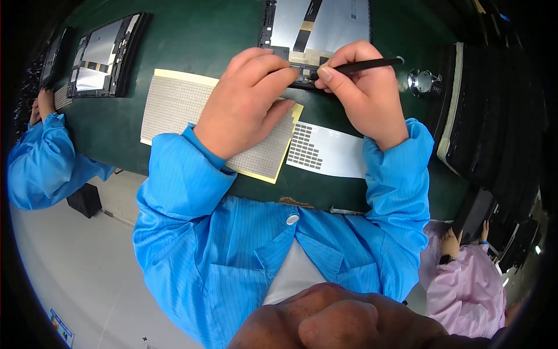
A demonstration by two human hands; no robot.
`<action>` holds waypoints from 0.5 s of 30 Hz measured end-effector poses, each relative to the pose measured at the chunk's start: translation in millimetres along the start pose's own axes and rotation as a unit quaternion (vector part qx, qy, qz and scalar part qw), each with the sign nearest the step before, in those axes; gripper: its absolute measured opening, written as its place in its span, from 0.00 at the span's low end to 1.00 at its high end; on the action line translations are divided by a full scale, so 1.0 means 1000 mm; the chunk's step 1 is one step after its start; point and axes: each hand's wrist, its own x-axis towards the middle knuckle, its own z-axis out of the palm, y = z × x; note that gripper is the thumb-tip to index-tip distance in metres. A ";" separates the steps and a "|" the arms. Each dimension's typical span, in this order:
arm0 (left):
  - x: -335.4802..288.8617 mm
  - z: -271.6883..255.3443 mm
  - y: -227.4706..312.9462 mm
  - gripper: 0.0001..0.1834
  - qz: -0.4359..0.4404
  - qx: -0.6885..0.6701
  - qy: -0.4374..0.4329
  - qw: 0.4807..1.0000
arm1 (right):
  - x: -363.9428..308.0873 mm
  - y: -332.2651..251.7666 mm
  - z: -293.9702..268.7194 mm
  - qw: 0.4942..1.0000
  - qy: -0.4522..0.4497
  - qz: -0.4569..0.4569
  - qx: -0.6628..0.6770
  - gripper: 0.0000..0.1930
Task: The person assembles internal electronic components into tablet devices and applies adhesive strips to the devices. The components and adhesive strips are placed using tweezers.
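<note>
A flat tablet-like device (337, 41) lies opened in front of me, showing a silvery panel, a dark ribbon cable and small parts along its near edge. My right hand (363, 87) pinches slim black tweezers (366, 64), whose tip end reaches that near edge and is partly hidden by my fingers. My left hand (247, 93) rests its bent fingers on the device's near left corner, thumb apart from them. Under the left hand lies a gridded sheet with a yellow border (180, 107). A white sheet of small dark rectangular stickers (337, 151) lies beside it, near my right sleeve.
At the far left stand another opened device (104, 55) and a co-worker's blue sleeve (52, 157). A round shiny metal object (423, 82) sits on the green table (180, 35) to the right, before dark stacked trays (494, 110). A person in pink (468, 285) is at lower right.
</note>
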 end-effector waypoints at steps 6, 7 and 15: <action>-0.002 0.004 0.006 0.23 -0.005 0.071 -0.022 0.997 | -0.009 0.009 0.004 0.994 0.069 -0.080 -0.010 0.07; -0.003 0.006 0.006 0.23 -0.008 0.087 -0.025 0.996 | -0.015 0.004 0.004 0.993 0.097 -0.047 0.045 0.07; -0.009 0.013 0.001 0.22 -0.007 0.118 -0.014 0.993 | -0.047 0.016 0.030 0.986 0.063 0.087 0.126 0.07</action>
